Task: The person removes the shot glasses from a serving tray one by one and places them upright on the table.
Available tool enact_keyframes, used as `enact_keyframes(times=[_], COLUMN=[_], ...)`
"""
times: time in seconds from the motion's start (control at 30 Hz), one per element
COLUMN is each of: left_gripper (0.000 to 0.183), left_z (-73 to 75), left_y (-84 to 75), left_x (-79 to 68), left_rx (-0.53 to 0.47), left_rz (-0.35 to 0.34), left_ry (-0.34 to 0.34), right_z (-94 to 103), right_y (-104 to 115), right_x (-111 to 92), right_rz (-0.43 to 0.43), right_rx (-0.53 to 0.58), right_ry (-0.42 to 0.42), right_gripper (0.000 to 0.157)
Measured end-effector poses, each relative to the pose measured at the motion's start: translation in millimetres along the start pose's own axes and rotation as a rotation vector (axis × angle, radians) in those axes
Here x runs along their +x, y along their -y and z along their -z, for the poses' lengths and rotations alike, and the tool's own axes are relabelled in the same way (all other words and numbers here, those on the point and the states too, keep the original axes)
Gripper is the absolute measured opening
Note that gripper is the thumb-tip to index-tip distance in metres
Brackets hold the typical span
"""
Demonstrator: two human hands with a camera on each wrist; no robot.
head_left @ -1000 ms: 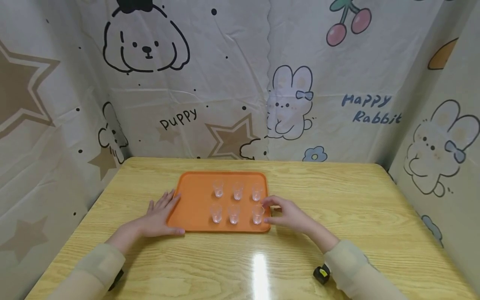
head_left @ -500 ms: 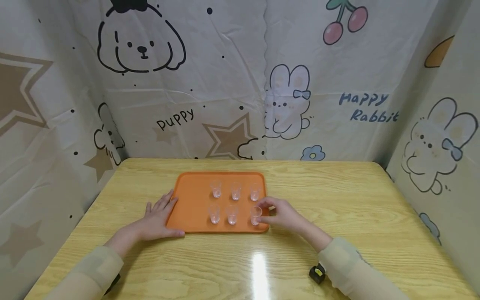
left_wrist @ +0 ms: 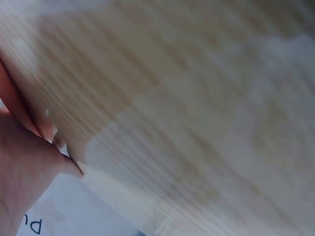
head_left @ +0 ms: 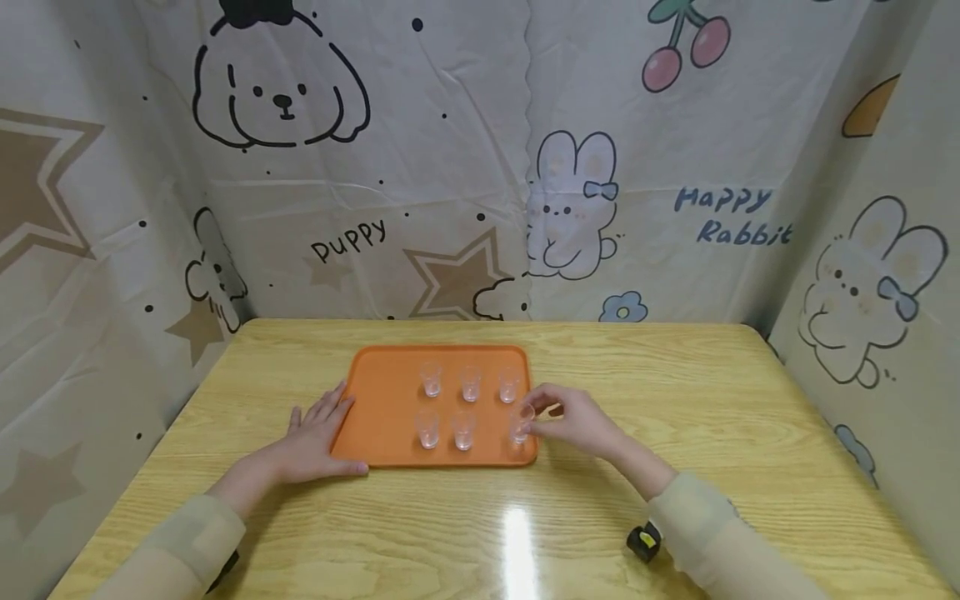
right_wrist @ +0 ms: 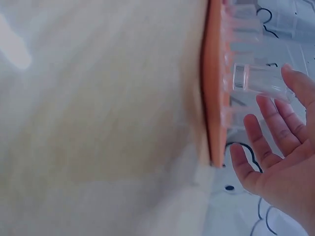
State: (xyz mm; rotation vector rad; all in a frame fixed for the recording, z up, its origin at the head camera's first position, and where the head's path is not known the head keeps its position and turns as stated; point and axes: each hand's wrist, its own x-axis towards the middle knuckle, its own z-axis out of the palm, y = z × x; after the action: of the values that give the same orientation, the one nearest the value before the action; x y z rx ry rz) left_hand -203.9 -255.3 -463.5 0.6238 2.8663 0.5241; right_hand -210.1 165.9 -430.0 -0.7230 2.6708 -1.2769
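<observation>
An orange tray (head_left: 386, 417) lies on the table, bearing several small clear plastic cups in two rows, such as the back middle cup (head_left: 470, 383) and the front left cup (head_left: 428, 431). My right hand (head_left: 576, 422) pinches the front right cup (head_left: 519, 425) near its rim between thumb and fingers. In the right wrist view, that held cup (right_wrist: 263, 81) stands off the tray surface, its other fingers spread below. Spread fingers of my left hand (head_left: 318, 442) rest along the tray's left side, the thumb at its front left corner. The left wrist view shows only part of that hand (left_wrist: 29, 167).
Wood-grain table (head_left: 652, 375) surrounds the tray, with a bright light reflection in front. A printed cloth wall (head_left: 337, 192) stands behind and along both sides. Near my right sleeve is a small black device (head_left: 643, 542).
My right fingers have closed on the front right cup, which has risen slightly and shifted right, tilting a little. My left hand stays in place at the tray.
</observation>
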Motion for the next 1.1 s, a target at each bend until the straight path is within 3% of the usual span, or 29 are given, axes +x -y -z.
enact_keyframes(times=[0.27, 0.63, 1.1], left_gripper=[0.116, 0.111, 0.112], left_z=[-0.3, 0.0, -2.0], left_y=[0.5, -0.4, -0.4], left_x=[0.8, 0.4, 1.4], left_rx=[-0.012, 0.011, 0.022], left_rz=[0.012, 0.001, 0.013], left_ry=[0.025, -0.009, -0.008], right_z=[35.2, 75.8, 73.9], right_y=[-3.1, -18.1, -55.7], right_x=[2.5, 21.9, 45.7], right_rz=[-0.038, -0.129, -0.241], right_rx=[-0.056, -0.084, -0.014], right_ry=[-0.071, -0.15, -0.266], right_gripper=[0.032, 0.036, 0.036])
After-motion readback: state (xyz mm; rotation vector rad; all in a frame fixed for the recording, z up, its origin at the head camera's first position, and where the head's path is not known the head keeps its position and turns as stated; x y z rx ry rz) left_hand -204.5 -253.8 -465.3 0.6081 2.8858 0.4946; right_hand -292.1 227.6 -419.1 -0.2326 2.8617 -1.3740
